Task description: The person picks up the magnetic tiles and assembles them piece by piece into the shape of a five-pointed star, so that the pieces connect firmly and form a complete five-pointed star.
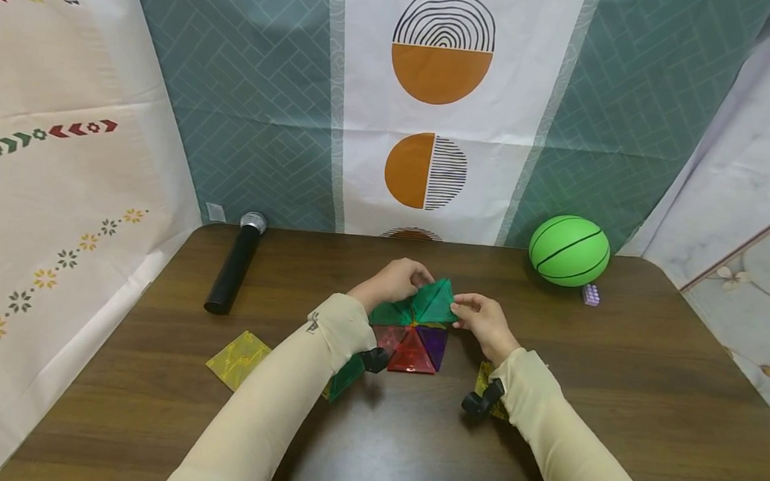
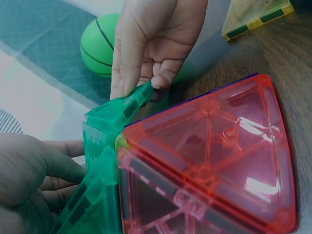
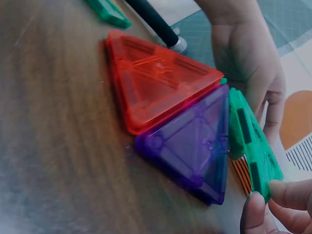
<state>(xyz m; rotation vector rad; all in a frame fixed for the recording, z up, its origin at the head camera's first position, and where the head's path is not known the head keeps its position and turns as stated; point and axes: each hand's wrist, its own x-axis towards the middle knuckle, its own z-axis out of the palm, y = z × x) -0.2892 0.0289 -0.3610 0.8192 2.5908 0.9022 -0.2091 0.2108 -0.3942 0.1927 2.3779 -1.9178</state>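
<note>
My right hand (image 1: 483,322) pinches the corner of a green triangular magnetic tile (image 1: 440,298) between thumb and fingers, with the tile tilted up off the table. Behind the green tiles, my left hand (image 1: 397,282) holds them with curled fingers; its fingertips are partly hidden. Another green tile (image 1: 388,314) leans beside the first, at the left. Toward me a red triangular tile (image 1: 412,354) lies between a pinkish tile (image 1: 388,338) and a purple tile (image 3: 187,141), their points meeting at the green ones. A bit of yellow shows beneath the raised tile.
A yellow tile (image 1: 239,358) and a green tile (image 1: 347,378) lie near my left forearm; another yellow tile (image 1: 483,378) is partly under my right wrist. A black microphone (image 1: 235,267) lies back left. At the back right sit a green ball (image 1: 569,251) and a small purple brick (image 1: 591,295).
</note>
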